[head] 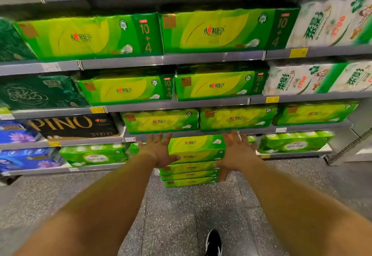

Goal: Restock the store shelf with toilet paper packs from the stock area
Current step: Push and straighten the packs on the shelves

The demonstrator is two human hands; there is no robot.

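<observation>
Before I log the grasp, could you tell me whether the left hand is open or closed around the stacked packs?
Open: the left hand has spread, straight fingers beside the top green pack, not curled round it.

A stack of green and yellow toilet paper packs [191, 163] stands on the floor at the foot of the shelf [173, 59], about four high, lying flat with their printed fronts facing outward. The top pack [196, 148] sits level. At 12 o'clock from the stack, matching packs [160, 122] fill the shelf tiers side by side.
</observation>
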